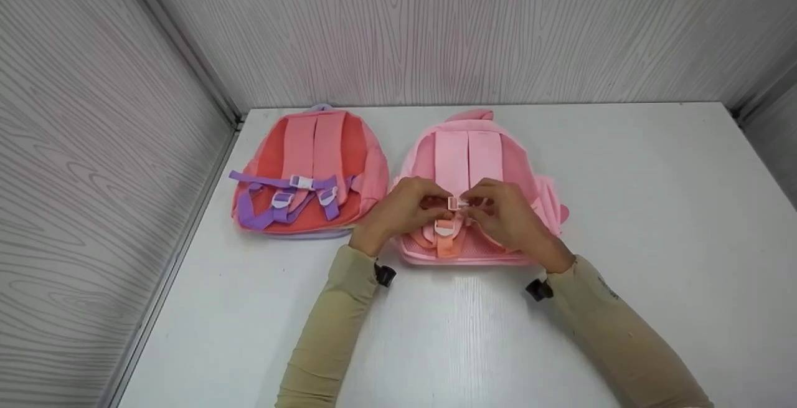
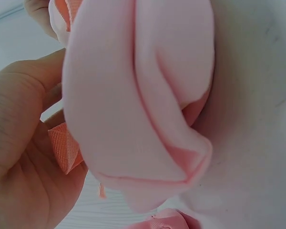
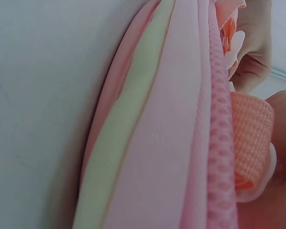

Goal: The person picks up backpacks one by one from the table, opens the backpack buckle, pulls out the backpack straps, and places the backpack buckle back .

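Note:
A pink backpack point(image 1: 420, 165) lies with its shoulder straps facing up. Over the straps, my left hand point(image 1: 414, 205) pinches the frame-like half of a pale side-release buckle point(image 1: 454, 203). From the other side my right hand point(image 1: 507, 212) pinches the pronged half, and the two halves meet between the fingertips. Below them a white strap adjuster point(image 1: 444, 228) sits on orange webbing point(image 1: 446, 247). In the left wrist view an orange webbing end point(image 2: 66, 148) lies by the left palm. An orange webbing loop point(image 3: 251, 138) stands beside the right hand in the right wrist view.
Left of the pink backpack lies a coral backpack point(image 1: 355, 146) with purple webbing point(image 1: 252, 215) and a white buckle point(image 1: 302, 182), joined across its straps. Both bags rest on a white table point(image 1: 654, 240). Wood-grain panels point(image 1: 398, 28) rise behind the table and at its sides.

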`<state>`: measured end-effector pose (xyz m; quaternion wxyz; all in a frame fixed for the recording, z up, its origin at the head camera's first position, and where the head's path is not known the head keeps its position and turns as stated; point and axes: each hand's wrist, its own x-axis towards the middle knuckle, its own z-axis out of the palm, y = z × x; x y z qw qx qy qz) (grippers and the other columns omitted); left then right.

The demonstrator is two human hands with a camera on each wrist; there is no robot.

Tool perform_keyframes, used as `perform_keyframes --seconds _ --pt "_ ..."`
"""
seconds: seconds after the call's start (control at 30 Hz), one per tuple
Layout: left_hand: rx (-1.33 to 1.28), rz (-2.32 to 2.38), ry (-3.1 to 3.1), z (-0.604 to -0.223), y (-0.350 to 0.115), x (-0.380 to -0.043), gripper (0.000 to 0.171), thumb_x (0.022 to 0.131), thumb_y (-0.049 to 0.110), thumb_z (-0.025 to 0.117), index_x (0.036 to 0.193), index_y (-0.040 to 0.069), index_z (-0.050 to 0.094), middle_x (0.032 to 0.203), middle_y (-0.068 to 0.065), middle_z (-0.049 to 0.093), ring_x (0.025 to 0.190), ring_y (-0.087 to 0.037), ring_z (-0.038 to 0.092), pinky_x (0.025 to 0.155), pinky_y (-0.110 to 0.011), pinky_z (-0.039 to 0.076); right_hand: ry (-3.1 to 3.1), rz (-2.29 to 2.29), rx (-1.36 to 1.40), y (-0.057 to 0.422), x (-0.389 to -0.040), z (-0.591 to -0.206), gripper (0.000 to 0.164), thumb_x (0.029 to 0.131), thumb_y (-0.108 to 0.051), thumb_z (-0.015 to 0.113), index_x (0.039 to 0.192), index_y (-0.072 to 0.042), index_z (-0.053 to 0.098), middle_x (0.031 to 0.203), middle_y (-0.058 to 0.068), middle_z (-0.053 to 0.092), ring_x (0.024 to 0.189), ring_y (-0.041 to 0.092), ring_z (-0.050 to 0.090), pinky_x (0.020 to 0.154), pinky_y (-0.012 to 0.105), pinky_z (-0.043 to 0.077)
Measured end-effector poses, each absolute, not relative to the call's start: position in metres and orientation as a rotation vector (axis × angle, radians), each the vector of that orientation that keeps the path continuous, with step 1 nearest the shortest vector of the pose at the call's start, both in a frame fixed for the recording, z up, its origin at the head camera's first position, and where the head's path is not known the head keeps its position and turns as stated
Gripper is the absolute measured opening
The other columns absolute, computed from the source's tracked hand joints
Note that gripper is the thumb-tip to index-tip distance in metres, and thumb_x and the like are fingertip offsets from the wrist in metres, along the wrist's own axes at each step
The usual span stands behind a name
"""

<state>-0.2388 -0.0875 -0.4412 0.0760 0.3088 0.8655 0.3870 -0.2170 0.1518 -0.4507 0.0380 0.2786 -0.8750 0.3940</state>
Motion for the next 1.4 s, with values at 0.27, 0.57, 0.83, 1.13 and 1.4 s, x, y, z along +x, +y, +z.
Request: perform_keyframes --seconds 0.27,0.57,0.83,1.13,1.4 --pt "0.935 1.165 2.616 -0.4419 -0.0888 -0.2404 0.018 0.099 0.021 0.079 0.113 0.011 0.082 0.104 -0.002 0.076 0.097 -0.014 0.066 0.092 -0.032 0.057 -2.684 1.222 0.839 0.1523 -0.217 -0.4498 0.022 0.095 -0.006 0.08 0.116 -0.007 0.081 0.103 0.007 0.075 0.092 0.022 0.069 0.085 0.042 0.063" --pt "0.883 1.186 2.606 -0.44 -0.0883 -0.2377 0.02 0.101 0.024 0.077 0.116 0.012 0.08 0.108 0.0 0.077 0.097 -0.012 0.067 0.095 -0.029 0.058 -2.67 1.216 0.853 0.1502 -0.2164 -0.4511 0.024 0.095 -0.006 0.079 0.119 -0.007 0.08 0.105 0.006 0.075 0.093 0.022 0.068 0.085 0.041 0.062" --pt "0.92 1.221 2.574 -0.4395 -0.0891 -0.2379 0.014 0.102 0.024 0.075 0.11 0.012 0.077 0.099 0.0 0.074 0.09 -0.012 0.066 0.085 -0.029 0.058 -2.651 1.228 0.831 0.1504 -0.2164 -0.4523 0.022 0.094 -0.004 0.08 0.116 -0.006 0.081 0.104 0.007 0.077 0.092 0.023 0.072 0.081 0.043 0.063" --pt "0.852 1.226 2.54 -0.4394 -0.0915 -0.2365 0.02 0.106 0.031 0.068 0.114 0.013 0.074 0.101 0.0 0.072 0.09 -0.014 0.064 0.082 -0.028 0.056 -2.632 1.249 0.83 0.1526 -0.2166 -0.4513 0.022 0.094 -0.007 0.081 0.117 -0.008 0.082 0.106 0.006 0.078 0.092 0.022 0.071 0.084 0.043 0.063" --pt "0.787 1.256 2.513 -0.4423 -0.0912 -0.2375 0.022 0.11 0.031 0.062 0.113 0.013 0.075 0.101 -0.001 0.069 0.091 -0.016 0.061 0.081 -0.029 0.052 -2.617 1.267 0.821 0.1533 -0.2177 -0.4498 0.022 0.094 -0.009 0.082 0.116 -0.01 0.083 0.107 0.004 0.078 0.094 0.023 0.07 0.084 0.044 0.062"
